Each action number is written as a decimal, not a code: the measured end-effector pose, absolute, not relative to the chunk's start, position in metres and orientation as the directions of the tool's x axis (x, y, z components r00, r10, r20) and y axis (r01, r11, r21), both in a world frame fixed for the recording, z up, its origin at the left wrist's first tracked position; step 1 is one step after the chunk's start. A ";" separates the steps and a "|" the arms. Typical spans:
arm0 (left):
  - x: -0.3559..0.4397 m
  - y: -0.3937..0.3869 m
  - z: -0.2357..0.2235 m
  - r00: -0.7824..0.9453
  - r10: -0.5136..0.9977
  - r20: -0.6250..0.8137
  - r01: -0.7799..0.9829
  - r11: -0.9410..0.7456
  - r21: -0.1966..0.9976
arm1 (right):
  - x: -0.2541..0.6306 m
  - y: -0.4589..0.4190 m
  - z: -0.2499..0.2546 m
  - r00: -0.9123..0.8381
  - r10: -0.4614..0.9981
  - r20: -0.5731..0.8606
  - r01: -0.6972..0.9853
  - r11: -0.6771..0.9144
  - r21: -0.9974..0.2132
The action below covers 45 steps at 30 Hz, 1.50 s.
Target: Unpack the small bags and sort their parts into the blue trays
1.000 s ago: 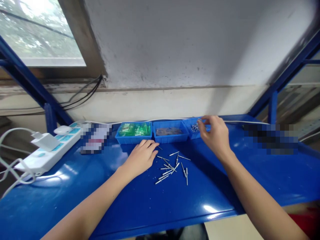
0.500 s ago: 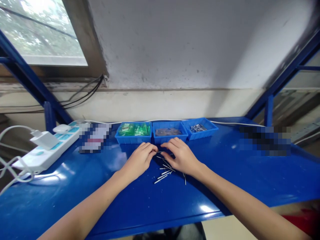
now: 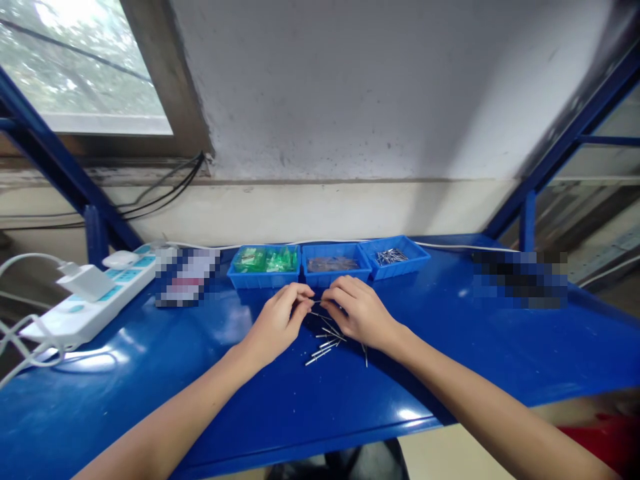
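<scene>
My left hand (image 3: 280, 323) is closed in a pinch on one end of a thin metal pin (image 3: 317, 302), raised above the table. From the other side, the fingertips of my right hand (image 3: 361, 313) close on the same pin. Just below the hands, several loose metal pins (image 3: 320, 355) lie scattered on the blue table, some with a thicker shiny section. Part of this pile is hidden under my right hand.
Behind my hands stand three blue bins: one with green packets (image 3: 264, 273), a middle bin (image 3: 336, 275) with thin pins, and a right bin (image 3: 397, 269) with shiny metal pieces. A white power strip (image 3: 90, 313) with cables lies left. Blurred objects sit on both sides.
The fingertips of my right hand have closed in on the pin, and my left fingers have shifted slightly on it. The whole view has moved a little.
</scene>
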<state>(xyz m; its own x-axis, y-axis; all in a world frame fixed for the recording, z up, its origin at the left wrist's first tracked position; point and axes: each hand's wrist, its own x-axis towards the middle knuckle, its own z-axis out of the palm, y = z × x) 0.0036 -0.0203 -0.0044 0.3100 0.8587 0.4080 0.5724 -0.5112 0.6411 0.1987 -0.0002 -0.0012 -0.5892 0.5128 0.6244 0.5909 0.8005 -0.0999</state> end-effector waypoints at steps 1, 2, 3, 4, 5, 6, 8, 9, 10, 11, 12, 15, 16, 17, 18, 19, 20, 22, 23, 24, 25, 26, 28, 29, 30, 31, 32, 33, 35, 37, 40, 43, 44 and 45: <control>0.004 -0.021 -0.004 0.303 0.854 0.423 0.586 -0.517 0.625 | 0.199 0.000 -0.002 -0.583 0.519 0.625 0.592 0.799 -0.111; 0.004 -0.021 -0.003 0.297 0.848 0.439 0.604 -0.523 0.602 | 0.199 0.001 -0.002 -0.578 0.524 0.626 0.591 0.797 -0.121; 0.004 -0.021 -0.002 0.294 0.841 0.455 0.623 -0.529 0.576 | 0.199 0.001 -0.002 -0.576 0.526 0.626 0.589 0.798 -0.129; 0.004 -0.020 -0.001 0.295 0.834 0.466 0.640 -0.535 0.551 | 0.199 0.001 -0.002 -0.575 0.525 0.627 0.584 0.801 -0.135; 0.003 -0.020 0.000 0.300 0.829 0.473 0.654 -0.539 0.531 | 0.199 0.000 -0.002 -0.575 0.523 0.629 0.578 0.804 -0.140; 0.003 -0.020 0.000 0.306 0.824 0.476 0.662 -0.544 0.516 | 0.199 0.000 -0.002 -0.573 0.519 0.635 0.572 0.808 -0.145; 0.003 -0.020 0.001 0.315 0.819 0.480 0.671 -0.549 0.498 | 0.198 -0.001 -0.001 -0.565 0.510 0.649 0.561 0.814 -0.151; 0.002 -0.019 0.001 0.321 0.818 0.478 0.673 -0.552 0.492 | 0.198 -0.001 -0.001 -0.562 0.506 0.654 0.560 0.815 -0.149; 0.002 -0.019 0.001 0.330 0.818 0.472 0.674 -0.554 0.489 | 0.198 -0.001 0.000 -0.562 0.501 0.657 0.559 0.816 -0.144; 0.002 -0.019 0.000 0.338 0.819 0.464 0.675 -0.554 0.487 | 0.199 -0.001 0.000 -0.566 0.498 0.657 0.561 0.817 -0.136; 0.002 -0.018 0.000 0.347 0.822 0.451 0.676 -0.553 0.487 | 0.200 0.000 0.000 -0.574 0.494 0.654 0.562 0.818 -0.125; 0.001 -0.018 -0.002 0.359 0.836 0.414 0.681 -0.539 0.496 | 0.202 0.000 0.002 -0.597 0.472 0.649 0.550 0.829 -0.097; 0.001 -0.018 -0.003 0.359 0.839 0.408 0.681 -0.534 0.500 | 0.203 0.000 0.003 -0.600 0.464 0.652 0.545 0.833 -0.092; 0.001 -0.018 -0.003 0.358 0.841 0.406 0.680 -0.533 0.503 | 0.203 -0.001 0.004 -0.600 0.457 0.657 0.541 0.836 -0.087; 0.001 -0.018 -0.004 0.359 0.841 0.405 0.678 -0.533 0.506 | 0.203 -0.002 0.004 -0.599 0.451 0.661 0.539 0.838 -0.083; 0.001 -0.018 -0.004 0.360 0.841 0.405 0.677 -0.534 0.507 | 0.203 -0.002 0.005 -0.601 0.446 0.663 0.537 0.840 -0.078; 0.001 -0.018 -0.004 0.362 0.841 0.403 0.676 -0.534 0.508 | 0.203 -0.003 0.006 -0.606 0.440 0.662 0.535 0.842 -0.069; 0.001 -0.018 -0.003 0.350 0.851 0.391 0.680 -0.518 0.519 | 0.205 -0.001 0.009 -0.617 0.429 0.660 0.535 0.844 -0.049; 0.002 -0.018 -0.003 0.341 0.860 0.380 0.686 -0.504 0.524 | 0.208 0.001 0.011 -0.605 0.433 0.669 0.546 0.836 -0.047; 0.002 -0.018 -0.004 0.338 0.867 0.367 0.696 -0.493 0.523 | 0.213 0.004 0.013 -0.573 0.447 0.687 0.571 0.819 -0.056; 0.001 -0.017 -0.004 0.345 0.870 0.352 0.710 -0.487 0.509 | 0.220 0.009 0.015 -0.515 0.472 0.716 0.616 0.784 -0.074; 0.001 -0.017 -0.006 0.367 0.870 0.330 0.727 -0.490 0.482 | 0.230 0.016 0.017 -0.428 0.502 0.751 0.677 0.729 -0.102; 0.001 -0.017 -0.008 0.429 0.860 0.278 0.759 -0.510 0.405 | 0.253 0.031 0.018 -0.201 0.546 0.813 0.820 0.548 -0.165; 0.000 -0.017 -0.010 0.452 0.855 0.256 0.771 -0.518 0.370 | 0.264 0.038 0.018 -0.101 0.550 0.829 0.880 0.439 -0.185; 0.000 -0.017 -0.011 0.467 0.850 0.242 0.778 -0.526 0.343 | 0.275 0.044 0.017 -0.027 0.557 0.830 0.915 0.347 -0.203; 0.000 -0.017 -0.011 0.475 0.847 0.237 0.782 -0.530 0.327 | 0.282 0.049 0.016 0.024 0.555 0.832 0.934 0.285 -0.217; 0.000 -0.017 -0.012 0.474 0.846 0.243 0.784 -0.531 0.321 | 0.287 0.052 0.015 0.052 0.557 0.829 0.940 0.252 -0.228; 0.000 -0.017 -0.011 0.466 0.848 0.252 0.786 -0.528 0.323 | 0.287 0.052 0.014 0.057 0.564 0.824 0.937 0.255 -0.239; 0.000 -0.017 -0.010 0.430 0.860 0.274 0.788 -0.506 0.350 | 0.276 0.047 0.012 -0.015 0.601 0.799 0.899 0.358 -0.253; 0.001 -0.015 -0.007 0.387 0.875 0.290 0.782 -0.478 0.399 | 0.254 0.036 0.010 -0.190 0.638 0.746 0.812 0.530 -0.246; 0.001 -0.014 -0.003 0.358 0.876 0.323 0.751 -0.476 0.457 | 0.220 0.016 0.006 -0.490 0.589 0.643 0.666 0.729 -0.160; 0.001 -0.014 0.000 0.352 0.865 0.358 0.725 -0.494 0.481 | 0.201 0.004 0.002 -0.655 0.517 0.551 0.574 0.815 -0.082; 0.002 -0.015 0.000 0.355 0.861 0.364 0.718 -0.501 0.483 | 0.198 0.002 0.001 -0.675 0.504 0.538 0.561 0.825 -0.069; 0.002 -0.015 0.000 0.361 0.857 0.368 0.712 -0.508 0.485 | 0.197 0.002 0.000 -0.682 0.500 0.534 0.558 0.827 -0.062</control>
